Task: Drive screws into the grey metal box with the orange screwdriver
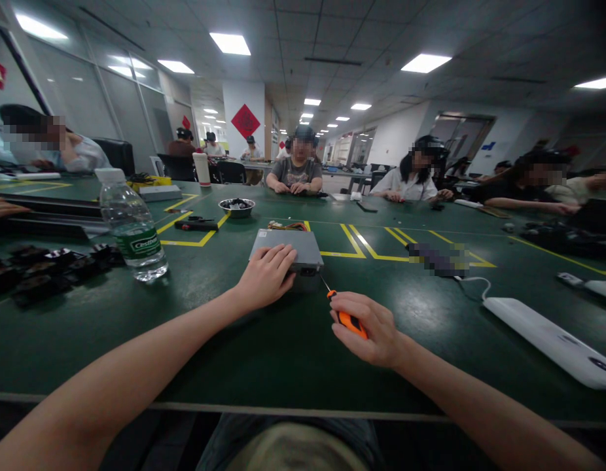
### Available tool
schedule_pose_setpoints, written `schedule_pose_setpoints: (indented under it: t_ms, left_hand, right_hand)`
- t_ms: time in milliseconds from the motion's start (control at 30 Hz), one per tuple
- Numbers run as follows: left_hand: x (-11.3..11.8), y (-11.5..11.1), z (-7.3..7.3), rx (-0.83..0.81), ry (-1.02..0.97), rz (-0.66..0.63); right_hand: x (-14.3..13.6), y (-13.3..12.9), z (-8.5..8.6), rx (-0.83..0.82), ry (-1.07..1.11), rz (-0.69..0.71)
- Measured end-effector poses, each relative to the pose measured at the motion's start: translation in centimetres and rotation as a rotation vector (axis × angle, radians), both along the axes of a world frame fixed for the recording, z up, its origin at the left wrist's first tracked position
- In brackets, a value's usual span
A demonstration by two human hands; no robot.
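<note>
A grey metal power supply unit (310,247) lies on the green table (264,366), its socket side facing right and towards me. My left hand (269,275) rests on its top, fingers stretched out flat and the thumb near the front edge. My right hand (366,327) is closed round the orange and black handle of a screwdriver (349,320). The thin shaft points up and left, its tip by the unit's lower right corner; whether it touches, I cannot tell. Bundled coloured cables (288,226) show behind the unit.
A water bottle (136,235) and black parts (48,268) stand to the left. Further back are a metal bowl (237,208) of small pieces and a black tool (196,224). On the right lies a white power bank (548,340) with a cable. People sit around the table.
</note>
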State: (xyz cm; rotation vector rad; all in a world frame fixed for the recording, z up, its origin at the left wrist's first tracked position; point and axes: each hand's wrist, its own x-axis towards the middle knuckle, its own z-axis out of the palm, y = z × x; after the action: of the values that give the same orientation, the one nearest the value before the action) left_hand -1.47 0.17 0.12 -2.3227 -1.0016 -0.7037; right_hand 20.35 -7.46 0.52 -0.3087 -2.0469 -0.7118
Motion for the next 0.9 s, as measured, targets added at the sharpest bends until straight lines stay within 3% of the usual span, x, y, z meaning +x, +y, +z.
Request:
schedule_pose_setpoints:
  t_ms: [233, 433, 600, 700, 900]
  left_hand:
    - [0.0, -0.1, 0.1, -0.008, -0.001, -0.002]
    - [0.0, -0.2, 0.2, -0.007, 0.014, 0.009]
    - [-0.1, -0.1, 0.1, 0.0, 0.014, 0.007]
    - [-0.1, 0.0, 0.1, 0.005, 0.015, 0.006]
    - [0.0, 0.0, 0.1, 0.017, 0.017, 0.01]
  right_hand:
    - [-0.2, -0.1, -0.3, -0.16, 0.048, -0.029]
    - [-0.9, -0.6, -0.2, -0.006, 0.076, -0.081]
    - [-0.5, -0.5, 0.0, 0.12, -0.108, -0.06]
    - [0.1, -0.3, -0.3, 0.066, -0.147, -0.018]
    - [0.8, 0.0, -0.8, -0.031, -0.114, -0.125]
